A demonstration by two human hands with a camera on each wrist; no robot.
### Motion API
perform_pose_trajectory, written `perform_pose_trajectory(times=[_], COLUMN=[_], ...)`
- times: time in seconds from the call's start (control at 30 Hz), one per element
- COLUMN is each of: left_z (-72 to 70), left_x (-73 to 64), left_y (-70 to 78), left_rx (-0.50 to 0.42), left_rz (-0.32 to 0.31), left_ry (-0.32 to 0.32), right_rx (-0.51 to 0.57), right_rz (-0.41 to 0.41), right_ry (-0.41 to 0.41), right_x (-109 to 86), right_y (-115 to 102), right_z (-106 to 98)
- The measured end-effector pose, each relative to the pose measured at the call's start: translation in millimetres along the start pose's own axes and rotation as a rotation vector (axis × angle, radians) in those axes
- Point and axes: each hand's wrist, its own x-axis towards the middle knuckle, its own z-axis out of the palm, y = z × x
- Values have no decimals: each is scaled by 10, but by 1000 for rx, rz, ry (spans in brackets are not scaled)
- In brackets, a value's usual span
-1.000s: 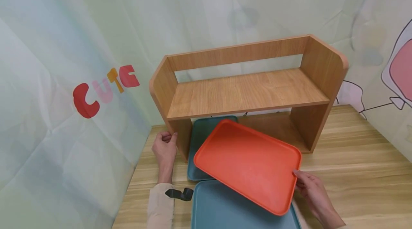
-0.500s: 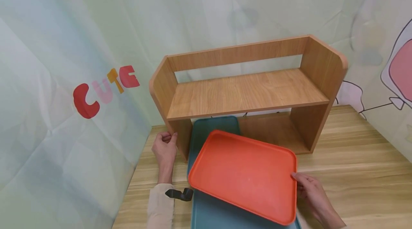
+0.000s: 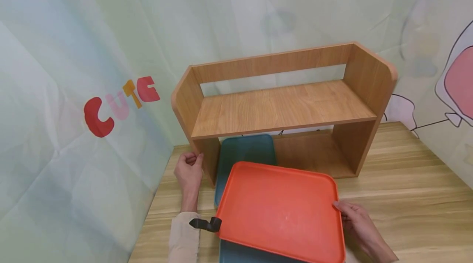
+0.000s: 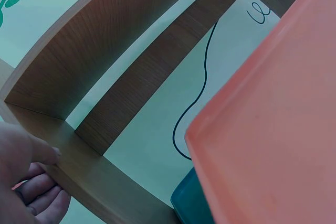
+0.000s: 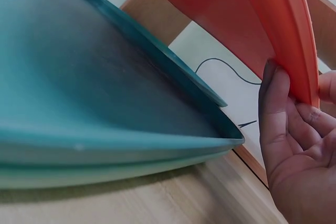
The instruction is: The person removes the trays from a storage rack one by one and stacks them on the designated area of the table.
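Note:
An orange-red tray point(image 3: 281, 211) is held tilted above the table by my right hand point(image 3: 360, 226), which pinches its right edge, thumb on top and fingers beneath. My left hand point(image 3: 190, 178) grips the front edge of the left side panel point(image 4: 84, 182) of a wooden desktop shelf point(image 3: 284, 107). One teal tray point(image 3: 247, 148) lies in the left of the shelf's lower level, its front end sticking out. Nearer me, another teal tray point(image 3: 251, 252) lies mostly hidden under the red one; in the right wrist view a paler rim point(image 5: 105, 174) shows beneath it.
The shelf stands on a wood-grain table point(image 3: 414, 197) against a printed cloth backdrop point(image 3: 122, 172). Its upper board point(image 3: 284, 104) lies above the trays. A black strap piece point(image 3: 205, 224) sticks out from my left sleeve point(image 3: 184, 236).
The red tray has come toward me and away from the shelf, turning straighter and covering more of the near teal tray. My right hand keeps hold of its edge. My left hand stays put.

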Motion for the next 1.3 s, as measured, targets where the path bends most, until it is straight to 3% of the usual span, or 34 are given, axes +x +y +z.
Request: perform_pose_trajectory(times=[0.6, 0.93, 1.3], left_z=[9, -3, 7], left_x=[9, -4, 5], left_y=[-7, 1, -15], left_rx=[8, 8, 13], left_rz=[8, 2, 7], left_ry=[7, 2, 12], right_rx=[-10, 27, -45], right_rz=[98, 88, 126], right_ry=[-117, -218, -203], right_x=[-21, -33, -45], right_y=[26, 60, 62], right_z=[-64, -72, -96])
